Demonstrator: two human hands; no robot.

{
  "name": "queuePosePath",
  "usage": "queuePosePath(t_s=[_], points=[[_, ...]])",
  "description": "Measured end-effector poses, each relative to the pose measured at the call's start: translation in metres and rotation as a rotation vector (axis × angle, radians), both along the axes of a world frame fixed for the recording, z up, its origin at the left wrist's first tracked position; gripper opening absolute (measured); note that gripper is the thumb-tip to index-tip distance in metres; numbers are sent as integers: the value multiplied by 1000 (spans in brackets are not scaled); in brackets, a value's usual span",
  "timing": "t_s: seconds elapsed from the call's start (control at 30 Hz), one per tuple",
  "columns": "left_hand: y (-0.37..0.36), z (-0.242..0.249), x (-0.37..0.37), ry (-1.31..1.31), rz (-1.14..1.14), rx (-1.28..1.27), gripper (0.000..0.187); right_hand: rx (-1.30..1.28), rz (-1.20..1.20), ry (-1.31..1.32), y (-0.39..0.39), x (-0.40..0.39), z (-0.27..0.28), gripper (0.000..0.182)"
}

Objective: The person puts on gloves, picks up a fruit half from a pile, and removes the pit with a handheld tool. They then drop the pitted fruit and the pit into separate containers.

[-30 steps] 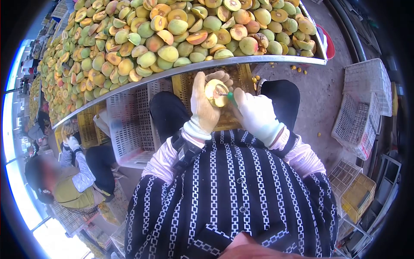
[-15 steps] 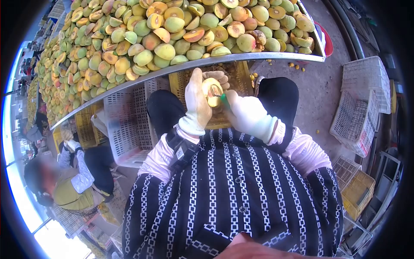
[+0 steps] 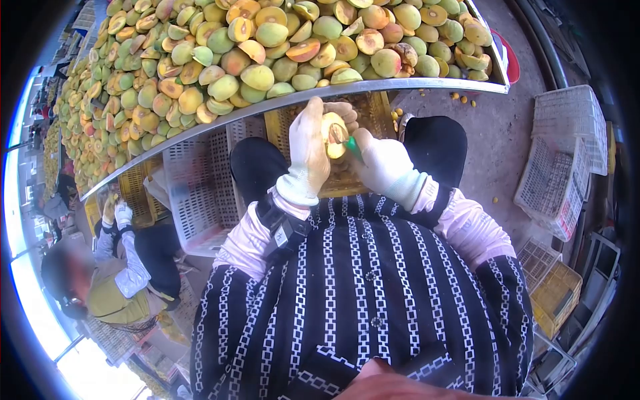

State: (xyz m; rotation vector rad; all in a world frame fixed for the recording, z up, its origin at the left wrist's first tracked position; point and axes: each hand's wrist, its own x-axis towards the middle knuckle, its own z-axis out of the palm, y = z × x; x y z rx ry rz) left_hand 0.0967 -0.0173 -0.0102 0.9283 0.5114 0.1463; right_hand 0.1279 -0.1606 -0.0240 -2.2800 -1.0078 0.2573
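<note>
Wrapped in a white work glove with a tan-stained palm, my left hand (image 3: 307, 157) grips a halved peach (image 3: 331, 123), its yellow cut face turned right and its reddish-brown centre showing. My right hand (image 3: 387, 168), also in a white glove, is closed around a green-handled pitting tool (image 3: 353, 148). The tool's dark tip touches the centre of the cut face; its exact shape is too small to make out. Both hands are above a yellow crate (image 3: 383, 120) between my knees, just below the table's metal edge.
Heaped peach halves (image 3: 260, 77) cover the table, bounded by a metal rim (image 3: 267, 105). A white crate (image 3: 193, 193) stands left of my knee. Stacked white crates (image 3: 567, 160) and a yellow crate (image 3: 555, 300) are at right. A seated co-worker (image 3: 123, 287) with gloved hands is at left.
The peach half has turned so its cut face is seen more edge-on, and the tool's handle tilts differently. Both hands have shifted slightly. The co-worker's hands have moved up and apart.
</note>
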Motion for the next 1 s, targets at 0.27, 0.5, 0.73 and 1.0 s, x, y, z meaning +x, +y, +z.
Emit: queuePosePath(t_s=[0.27, 0.5, 0.73, 1.0], points=[[9, -9, -6, 11, -50, -37, 45, -37, 79, 60, -1, 4, -6, 28], [18, -17, -3, 24, -114, 24, 50, 233, 172, 392, 7, 4, -20, 29], [14, -21, 6, -17, -16, 34, 51, 4, 84, 201, 13, 6, -18, 30], [13, -29, -4, -77, -42, 52, 46, -101, 95, 187, 13, 3, -17, 24]])
